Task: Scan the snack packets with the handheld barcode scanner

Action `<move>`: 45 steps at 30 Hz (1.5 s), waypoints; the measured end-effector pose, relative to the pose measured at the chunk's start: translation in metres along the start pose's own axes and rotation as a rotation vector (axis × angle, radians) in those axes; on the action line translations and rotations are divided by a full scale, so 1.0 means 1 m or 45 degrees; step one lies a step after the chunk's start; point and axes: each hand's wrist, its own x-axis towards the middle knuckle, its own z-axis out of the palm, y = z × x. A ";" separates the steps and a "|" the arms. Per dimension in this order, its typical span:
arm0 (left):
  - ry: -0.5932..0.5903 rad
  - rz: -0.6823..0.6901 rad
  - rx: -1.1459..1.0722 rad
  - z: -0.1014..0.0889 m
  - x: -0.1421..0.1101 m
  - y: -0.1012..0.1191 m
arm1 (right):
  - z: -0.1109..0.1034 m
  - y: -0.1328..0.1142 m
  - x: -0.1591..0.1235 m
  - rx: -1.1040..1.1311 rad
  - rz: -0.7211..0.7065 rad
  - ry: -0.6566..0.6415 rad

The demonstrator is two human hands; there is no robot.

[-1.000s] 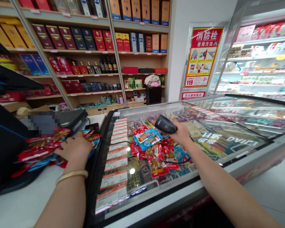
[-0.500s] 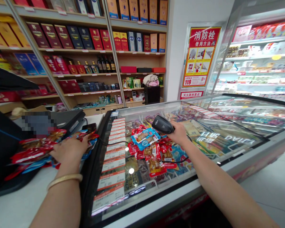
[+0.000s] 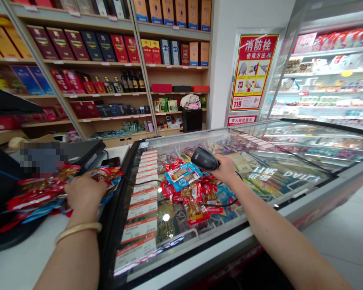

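Note:
My left hand (image 3: 86, 188) rests in a pile of red and blue snack packets (image 3: 39, 195) on the white counter at left. Its fingers curl down around a packet, their tips partly hidden. My right hand (image 3: 225, 169) grips a black barcode scanner (image 3: 204, 158) by its handle, nose pointing left. Just below the scanner's nose, on the freezer's glass top, lies a second heap of red snack packets (image 3: 196, 197). A blue snack packet (image 3: 183, 176) lies on top of that heap. The scanner's black cable (image 3: 222, 205) loops across the glass.
A chest freezer (image 3: 205, 237) with a glass lid and a row of price labels (image 3: 142, 205) stretches rightward. A dark phone (image 3: 111, 162) lies at the counter's back edge. A black monitor stand (image 3: 0, 189) stands at far left. Shelves (image 3: 109, 64) of boxes and bottles stand behind.
The whole view has shifted slightly, moving the scene left. My left hand's fingers have drawn in from spread to curled among the packets. My right hand still holds the scanner over the heap.

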 end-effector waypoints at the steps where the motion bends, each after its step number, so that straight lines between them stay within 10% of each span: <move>1: 0.032 0.009 -0.004 0.002 0.000 -0.001 | 0.000 0.000 0.000 0.003 -0.002 0.000; 11: 0.582 0.361 -0.422 -0.013 -0.016 0.029 | -0.002 -0.002 0.000 0.030 -0.006 0.000; 24: 0.400 1.159 -0.579 -0.002 -0.055 0.093 | -0.010 -0.032 -0.001 0.112 -0.307 -0.194; 41: 0.337 1.136 -0.704 0.021 -0.067 0.106 | -0.011 -0.029 0.001 0.082 -0.212 -0.180; 45: -0.058 1.014 -0.725 0.041 -0.080 0.115 | -0.014 -0.018 0.004 0.048 -0.094 -0.073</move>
